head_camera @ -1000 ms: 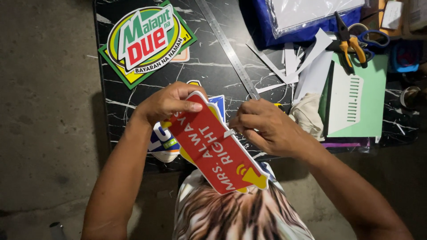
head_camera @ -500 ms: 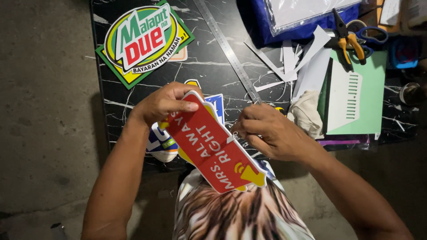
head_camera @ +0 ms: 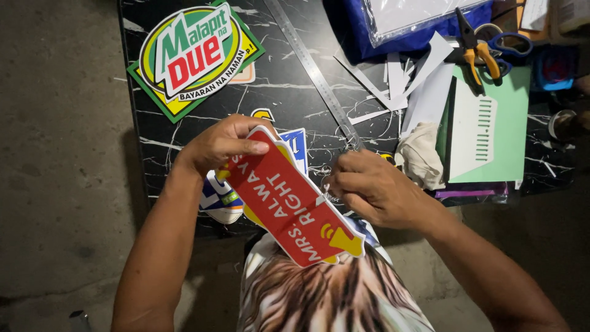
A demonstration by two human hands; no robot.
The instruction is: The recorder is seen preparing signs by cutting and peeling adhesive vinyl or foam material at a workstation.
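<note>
**Red sign cutout held in both hands over the table edge**

Red sign cutout (head_camera: 289,206), a long flat board piece with white lettering, a white outline and a yellow megaphone shape at its lower end, slants from upper left to lower right above the near edge of the black marble-patterned table (head_camera: 270,92). Its lower end hangs over the person's patterned shirt (head_camera: 319,295).

The left hand (head_camera: 221,144) is curled over the cutout's upper end, the thumb lying across the red face and the other fingers wrapped behind it, so it is closed on the board. The forearm runs down and to the left. The right hand (head_camera: 372,187) is closed too, its fingertips bunched and pinching at the cutout's right edge about midway along; whether something small sits between those fingertips cannot be told. Its forearm leads off to the lower right.

Under the cutout lie more printed pieces, among them a blue and white sticker cutout (head_camera: 222,200) just beside the left wrist. Farther up the table a long metal ruler (head_camera: 316,74) lies diagonally, reaching toward the right hand. At the upper left rests a green and yellow diamond-shaped sign (head_camera: 193,52). To the right are white paper offcuts (head_camera: 399,80), a crumpled pale cloth (head_camera: 421,154), a green cutting mat (head_camera: 513,129) and yellow-handled pliers (head_camera: 476,52).
</note>
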